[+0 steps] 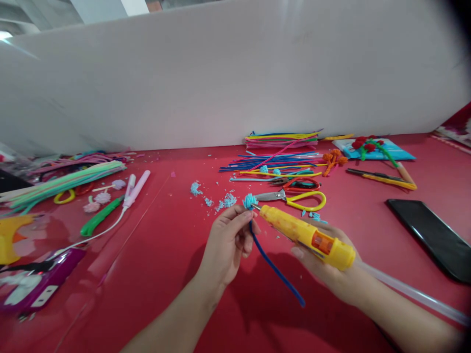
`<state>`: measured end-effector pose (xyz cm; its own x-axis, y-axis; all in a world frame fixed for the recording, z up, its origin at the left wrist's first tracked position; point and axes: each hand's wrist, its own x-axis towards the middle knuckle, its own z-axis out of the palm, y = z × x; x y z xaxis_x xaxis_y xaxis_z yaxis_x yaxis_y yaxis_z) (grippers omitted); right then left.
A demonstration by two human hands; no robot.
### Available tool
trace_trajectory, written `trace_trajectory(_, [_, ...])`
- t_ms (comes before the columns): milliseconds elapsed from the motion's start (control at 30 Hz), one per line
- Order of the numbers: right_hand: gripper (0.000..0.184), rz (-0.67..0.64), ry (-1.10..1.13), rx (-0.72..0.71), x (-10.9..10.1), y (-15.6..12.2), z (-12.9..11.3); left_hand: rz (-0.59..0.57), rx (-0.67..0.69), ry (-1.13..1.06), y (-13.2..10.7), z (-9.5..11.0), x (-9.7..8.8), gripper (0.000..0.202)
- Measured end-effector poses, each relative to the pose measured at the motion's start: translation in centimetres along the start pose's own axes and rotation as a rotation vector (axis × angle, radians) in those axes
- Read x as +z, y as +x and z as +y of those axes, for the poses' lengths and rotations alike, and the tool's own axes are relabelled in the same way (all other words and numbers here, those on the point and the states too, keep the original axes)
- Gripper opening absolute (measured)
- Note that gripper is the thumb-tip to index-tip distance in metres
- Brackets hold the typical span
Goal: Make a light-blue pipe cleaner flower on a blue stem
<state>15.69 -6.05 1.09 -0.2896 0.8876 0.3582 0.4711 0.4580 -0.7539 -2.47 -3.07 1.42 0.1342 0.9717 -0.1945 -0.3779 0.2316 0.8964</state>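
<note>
Between the thumb and fingers of my left hand [232,233] is a pipe cleaner flower, its light blue fuzzy head [249,201] at the top and its dark blue stem [275,269] hanging down to the right. My right hand [331,274] is wrapped round a yellow hot glue gun [301,233] with a clear glue stick [415,294] out of its back. The gun's metal nozzle is at the flower head; whether it touches is too small to tell. Just behind lie scissors [307,201] with red and yellow handles, and light blue fuzz clippings [226,201].
Bundles of coloured pipe cleaners [281,142] lie by the white partition [235,78]. A black phone [430,238] rests at the right. On the left are a pink curling tool [137,189], a green-handled cutter [101,217], a purple power strip [51,279] and another yellow glue gun [13,235].
</note>
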Motion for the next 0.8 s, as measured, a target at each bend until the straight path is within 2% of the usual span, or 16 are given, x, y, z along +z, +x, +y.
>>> trace_trajectory(200, [0.013,0.034,-0.013,-0.004,0.24,-0.33,0.59,-0.007,-0.006,-0.010,0.04,-0.03,-0.07,0.017])
trace_trajectory(400, [0.020,0.018,-0.054,-0.008,0.20,-0.19,0.14,-0.013,-0.008,-0.006,-0.01,0.03,-0.09,0.016])
trace_trajectory(800, [0.016,0.079,-0.045,0.026,0.27,-0.18,0.08,-0.010,-0.007,0.009,-0.08,0.09,-0.04,0.017])
